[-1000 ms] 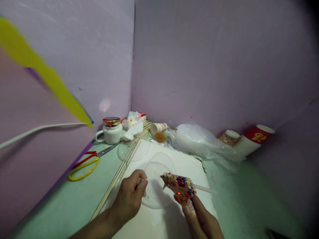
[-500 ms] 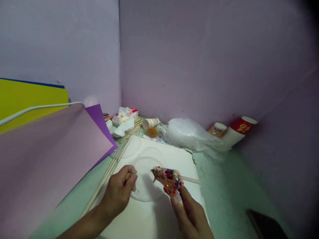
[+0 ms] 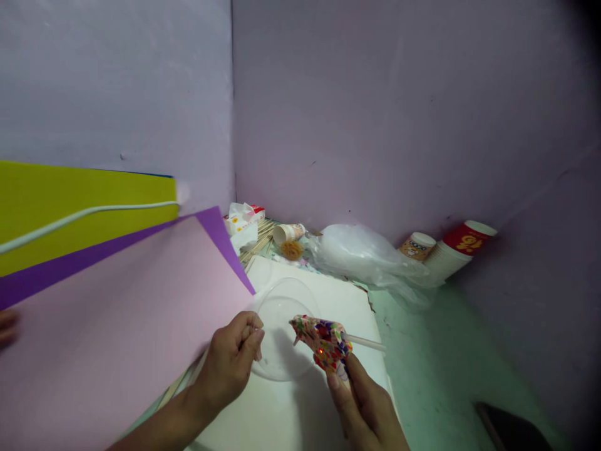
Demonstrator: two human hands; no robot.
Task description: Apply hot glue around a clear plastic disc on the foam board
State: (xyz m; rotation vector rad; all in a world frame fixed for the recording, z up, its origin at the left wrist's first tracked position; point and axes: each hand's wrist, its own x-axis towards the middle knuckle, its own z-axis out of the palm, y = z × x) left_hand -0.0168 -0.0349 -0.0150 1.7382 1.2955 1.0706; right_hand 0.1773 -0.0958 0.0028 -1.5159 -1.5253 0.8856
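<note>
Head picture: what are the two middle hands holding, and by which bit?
The right hand holds the flowery glue gun by its handle. The left hand is curled closed; whether it holds anything can't be told.

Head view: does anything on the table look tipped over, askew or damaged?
Yes: a paper cup lies on its side behind the fuzzy brown ball, odd for a cup. The white board also looks ragged and dark at its far right corner, perhaps chipped.

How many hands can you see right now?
3: the right hand, gripping the flowered glue gun; the left hand, closed, left of that gun; and another person's fingers at the picture's left edge, by the pink sheet. More could be hidden behind that sheet.
</note>
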